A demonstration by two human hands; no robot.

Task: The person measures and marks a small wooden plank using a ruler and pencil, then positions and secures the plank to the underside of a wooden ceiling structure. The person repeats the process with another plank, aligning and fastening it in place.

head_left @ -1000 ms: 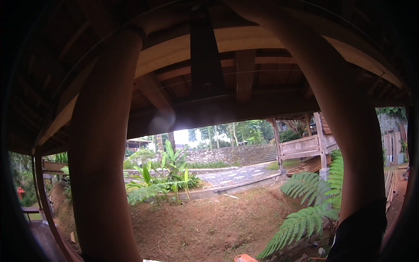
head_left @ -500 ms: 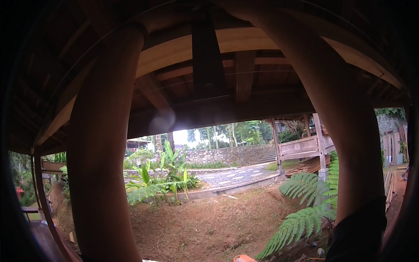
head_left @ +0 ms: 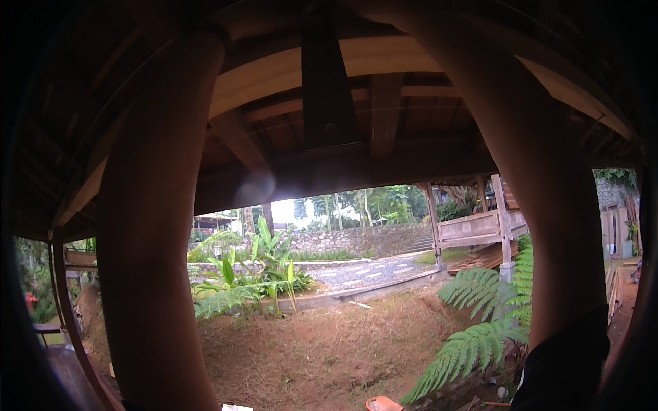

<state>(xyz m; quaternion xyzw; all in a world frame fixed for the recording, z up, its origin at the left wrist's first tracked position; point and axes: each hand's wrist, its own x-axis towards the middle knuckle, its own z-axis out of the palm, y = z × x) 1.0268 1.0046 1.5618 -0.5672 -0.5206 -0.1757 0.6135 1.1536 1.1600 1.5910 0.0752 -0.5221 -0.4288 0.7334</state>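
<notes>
Both my arms reach up overhead, one on each side of the view. My left hand [head_left: 255,23] is at the top, left of centre, in deep shadow. Close to it on the right, my right hand [head_left: 375,11] is just as dark. The fingers of both hands are hidden. Between and below them hangs a dark flat strip [head_left: 330,85], with a small round mark near its lower end. Whether either hand grips this strip, I cannot tell. Behind it runs a pale roof beam [head_left: 387,56], near both hands.
Dark wooden rafters [head_left: 386,113] and a roof edge cross overhead. Below lies a bare earth slope [head_left: 322,349] with fern fronds [head_left: 473,346] at right. An orange object [head_left: 382,404] shows at the bottom edge. Farther off are a stone wall [head_left: 343,240] and a wooden railing [head_left: 469,229].
My left forearm has shifted slightly left, and my right forearm slightly right near the top. A pale object shows more at the bottom edge. The hands stay overhead.
</notes>
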